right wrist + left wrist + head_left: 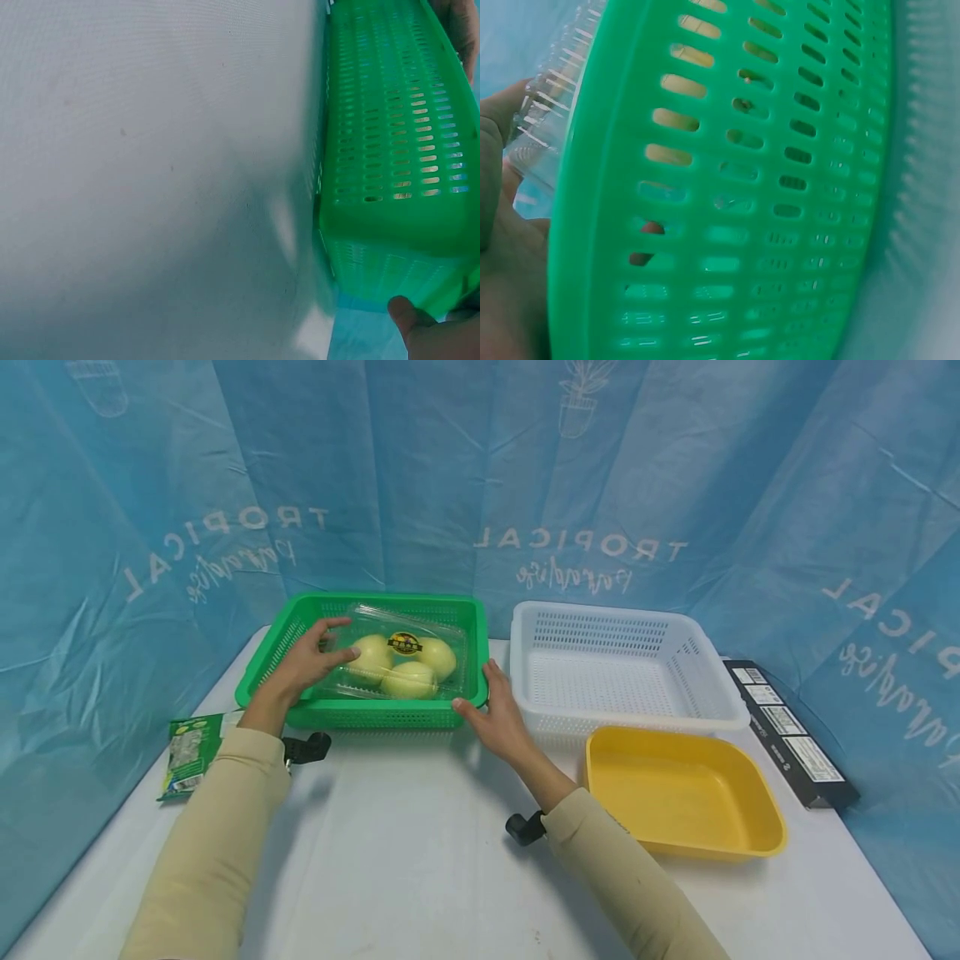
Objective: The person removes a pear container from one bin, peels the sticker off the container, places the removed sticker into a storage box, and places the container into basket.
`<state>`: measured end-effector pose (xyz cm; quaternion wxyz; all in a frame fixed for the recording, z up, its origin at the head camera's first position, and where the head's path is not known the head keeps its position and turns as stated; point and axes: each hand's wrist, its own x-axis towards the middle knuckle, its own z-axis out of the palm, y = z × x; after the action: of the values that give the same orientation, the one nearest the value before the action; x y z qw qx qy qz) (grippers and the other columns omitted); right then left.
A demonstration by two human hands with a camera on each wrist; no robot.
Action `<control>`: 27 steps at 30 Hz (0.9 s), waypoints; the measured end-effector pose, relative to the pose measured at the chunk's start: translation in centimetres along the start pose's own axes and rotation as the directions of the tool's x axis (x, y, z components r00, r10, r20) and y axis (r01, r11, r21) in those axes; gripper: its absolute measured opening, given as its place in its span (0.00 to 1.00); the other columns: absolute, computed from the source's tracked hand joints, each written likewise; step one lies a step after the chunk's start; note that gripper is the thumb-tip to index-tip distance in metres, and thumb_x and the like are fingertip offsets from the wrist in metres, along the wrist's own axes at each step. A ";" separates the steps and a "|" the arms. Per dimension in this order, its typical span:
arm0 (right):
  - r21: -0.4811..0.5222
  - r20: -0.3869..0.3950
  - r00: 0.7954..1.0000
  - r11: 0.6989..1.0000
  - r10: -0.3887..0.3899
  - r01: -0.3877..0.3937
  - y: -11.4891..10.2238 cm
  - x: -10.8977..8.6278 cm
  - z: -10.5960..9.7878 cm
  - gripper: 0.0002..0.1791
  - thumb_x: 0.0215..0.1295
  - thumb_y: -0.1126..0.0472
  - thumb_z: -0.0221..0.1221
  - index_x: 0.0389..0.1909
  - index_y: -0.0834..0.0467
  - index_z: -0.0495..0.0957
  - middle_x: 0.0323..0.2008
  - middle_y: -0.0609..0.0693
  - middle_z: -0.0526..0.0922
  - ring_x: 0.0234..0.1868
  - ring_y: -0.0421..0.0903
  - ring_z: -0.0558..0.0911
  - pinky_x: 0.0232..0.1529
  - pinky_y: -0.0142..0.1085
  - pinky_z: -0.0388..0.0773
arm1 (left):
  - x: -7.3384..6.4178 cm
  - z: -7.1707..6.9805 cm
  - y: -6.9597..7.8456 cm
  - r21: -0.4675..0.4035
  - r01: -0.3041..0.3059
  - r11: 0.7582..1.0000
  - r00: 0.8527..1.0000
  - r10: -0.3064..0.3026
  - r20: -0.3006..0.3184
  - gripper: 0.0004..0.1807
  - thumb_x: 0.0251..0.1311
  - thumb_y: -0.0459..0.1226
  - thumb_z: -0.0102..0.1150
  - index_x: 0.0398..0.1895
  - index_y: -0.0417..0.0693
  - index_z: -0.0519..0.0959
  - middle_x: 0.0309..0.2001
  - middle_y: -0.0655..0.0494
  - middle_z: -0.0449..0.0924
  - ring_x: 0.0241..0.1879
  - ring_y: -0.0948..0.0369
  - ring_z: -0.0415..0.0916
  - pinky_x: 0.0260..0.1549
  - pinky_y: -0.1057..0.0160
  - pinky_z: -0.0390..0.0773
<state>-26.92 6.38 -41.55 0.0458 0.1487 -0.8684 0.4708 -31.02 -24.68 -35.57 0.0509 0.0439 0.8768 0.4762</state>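
A clear plastic fruit box (459,647) holding three pale yellow-green round fruits (414,680) lies in a green basket (375,717). On its lid is a black and gold label (405,643). My left hand (302,658) grips the box's left end, thumb over the lid. In the left wrist view, the box's ridged edge (555,90) shows above the basket rim beside the fingers. My right hand (497,718) holds the basket's front right corner. Its thumb (403,309) lies against the basket in the right wrist view; the other fingers are partly hidden.
Right of the green basket stands a white basket (528,693), with a yellow tub (675,843) in front of it. A long black box (787,735) lies at the right edge. A green packet (191,752) lies at left. Blue curtain (427,485) hangs behind.
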 end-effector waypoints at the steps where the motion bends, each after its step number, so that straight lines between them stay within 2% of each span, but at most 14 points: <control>1: -0.001 0.001 1.000 1.000 0.002 -0.002 0.0 0.0 0.0 0.45 0.65 0.45 0.56 0.73 0.61 0.45 0.75 0.56 0.44 0.75 0.53 0.49 0.72 0.50 0.54 | -0.1 0.1 0.1 -0.001 -0.004 1.000 1.000 0.004 -0.006 0.38 0.64 0.50 0.54 0.74 0.61 0.49 0.75 0.41 0.41 0.74 0.41 0.40 0.62 0.34 0.56; 7: 0.009 0.004 1.000 1.000 0.005 -0.005 0.0 0.0 0.0 0.46 0.65 0.45 0.56 0.73 0.61 0.45 0.76 0.55 0.43 0.76 0.53 0.48 0.72 0.49 0.53 | -0.3 0.4 0.2 -0.007 -0.027 1.000 0.998 0.027 -0.050 0.37 0.63 0.52 0.53 0.73 0.62 0.51 0.75 0.44 0.42 0.74 0.43 0.41 0.63 0.34 0.55; 13: 0.014 0.004 1.000 1.000 0.003 -0.003 0.0 -0.1 0.0 0.46 0.65 0.45 0.56 0.74 0.61 0.45 0.76 0.55 0.43 0.76 0.52 0.48 0.72 0.49 0.53 | -0.4 0.7 0.2 -0.030 -0.042 0.999 0.996 0.040 -0.074 0.39 0.62 0.55 0.53 0.73 0.62 0.51 0.76 0.48 0.38 0.75 0.45 0.37 0.65 0.33 0.53; 21: 0.014 -0.001 1.000 1.000 -0.010 0.010 -0.1 -0.1 -0.1 0.45 0.65 0.45 0.56 0.73 0.61 0.45 0.75 0.56 0.44 0.75 0.53 0.49 0.72 0.50 0.54 | -0.2 0.8 0.2 -0.114 -0.060 0.992 0.997 0.054 -0.057 0.38 0.62 0.54 0.54 0.73 0.66 0.50 0.77 0.52 0.35 0.76 0.46 0.35 0.64 0.35 0.56; 27: 0.018 -0.003 1.000 1.000 -0.009 0.009 -0.2 -0.1 -0.1 0.46 0.64 0.46 0.56 0.73 0.62 0.45 0.75 0.56 0.44 0.76 0.53 0.48 0.72 0.50 0.53 | 0.0 0.9 0.6 -0.173 -0.062 0.983 0.998 0.056 -0.040 0.39 0.63 0.51 0.54 0.73 0.66 0.48 0.77 0.53 0.34 0.75 0.44 0.35 0.63 0.32 0.55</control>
<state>-26.74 6.37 -41.40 0.0479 0.1522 -0.8633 0.4788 -30.87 -23.61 -35.55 0.0251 0.0568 0.8310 0.5528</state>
